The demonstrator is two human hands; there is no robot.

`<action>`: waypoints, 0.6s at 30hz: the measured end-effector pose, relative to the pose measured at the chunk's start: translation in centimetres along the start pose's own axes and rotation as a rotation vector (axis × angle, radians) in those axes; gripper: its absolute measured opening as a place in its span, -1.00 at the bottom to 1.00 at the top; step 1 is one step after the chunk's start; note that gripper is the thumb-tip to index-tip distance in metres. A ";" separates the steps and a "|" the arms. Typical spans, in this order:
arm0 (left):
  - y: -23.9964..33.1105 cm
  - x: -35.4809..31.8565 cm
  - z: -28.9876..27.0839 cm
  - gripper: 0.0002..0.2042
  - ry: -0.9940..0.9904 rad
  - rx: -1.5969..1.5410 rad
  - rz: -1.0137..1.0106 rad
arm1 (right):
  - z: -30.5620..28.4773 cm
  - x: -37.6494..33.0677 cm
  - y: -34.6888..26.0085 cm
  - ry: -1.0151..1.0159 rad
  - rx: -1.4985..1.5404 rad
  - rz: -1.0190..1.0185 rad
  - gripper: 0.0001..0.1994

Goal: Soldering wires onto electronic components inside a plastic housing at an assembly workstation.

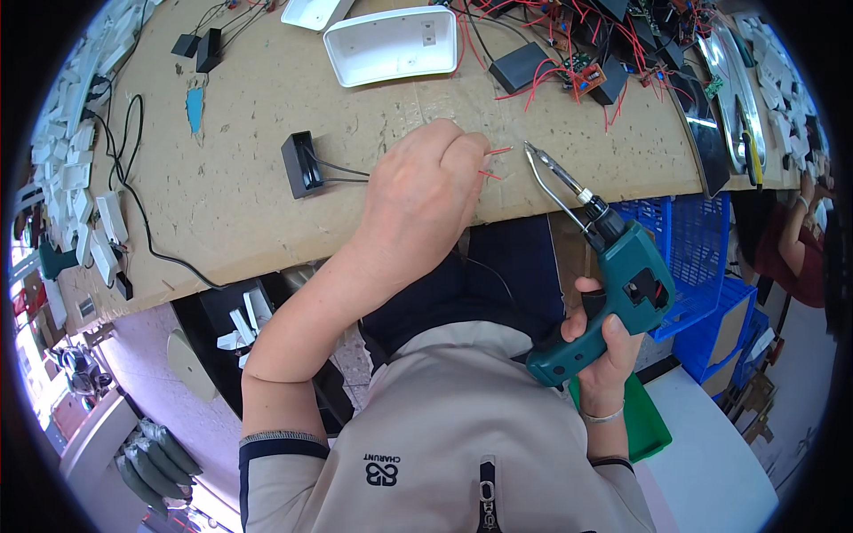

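Two thin red wires [494, 163] poke out from the left hand [425, 191], fingers pinched tight around them, ends held clear of the cardboard-covered bench [249, 186], probably so the tip can reach them. Right hand [604, 342] wraps the green soldering gun [613, 293], fingers closed round its grip, its metal tip [544, 166] hovering just beside the wire ends, not quite touching. A small black box [300, 163] sits to the left, its dark leads running under the hand. Exactly how the fingers pinch is hidden behind the knuckles.
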State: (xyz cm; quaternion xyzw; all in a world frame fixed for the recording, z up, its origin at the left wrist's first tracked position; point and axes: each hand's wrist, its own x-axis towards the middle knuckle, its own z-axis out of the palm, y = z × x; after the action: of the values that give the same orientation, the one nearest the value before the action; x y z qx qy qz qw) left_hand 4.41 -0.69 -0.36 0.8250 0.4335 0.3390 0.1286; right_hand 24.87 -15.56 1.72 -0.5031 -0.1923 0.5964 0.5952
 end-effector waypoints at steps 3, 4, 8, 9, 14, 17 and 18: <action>0.1 0.1 0.1 -0.88 -0.002 0.002 0.000 | 0.0 -0.1 -0.2 0.002 -0.017 -0.005 -0.40; 0.1 0.1 0.1 -0.87 -0.005 0.001 -0.001 | 0.0 -0.1 -0.3 0.003 -0.024 -0.001 -0.39; 0.3 0.5 -0.1 -0.90 -0.016 -0.010 -0.001 | -0.4 -0.1 -0.6 -0.007 0.041 -0.051 -0.43; 0.4 0.5 0.0 -0.89 -0.029 0.004 0.012 | -0.6 -0.2 -0.7 0.008 -0.020 -0.057 -0.40; 0.5 0.3 -0.6 -0.84 -0.068 0.005 0.019 | -2.1 0.5 -2.3 0.040 -0.141 -0.250 -0.38; 0.6 0.0 -1.1 -0.82 -0.089 -0.002 -0.001 | -5.0 2.4 -4.3 0.114 -0.039 -0.386 -0.42; 0.6 0.2 -1.4 -0.82 -0.125 0.036 -0.036 | -6.5 3.4 -5.3 0.136 -0.014 -0.443 -0.46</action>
State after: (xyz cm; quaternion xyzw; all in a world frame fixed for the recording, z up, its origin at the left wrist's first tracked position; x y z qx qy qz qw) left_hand 3.95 -1.05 1.03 0.8389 0.4454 0.2766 0.1464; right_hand 33.70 -13.77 2.14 -0.4919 -0.2617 0.4146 0.7195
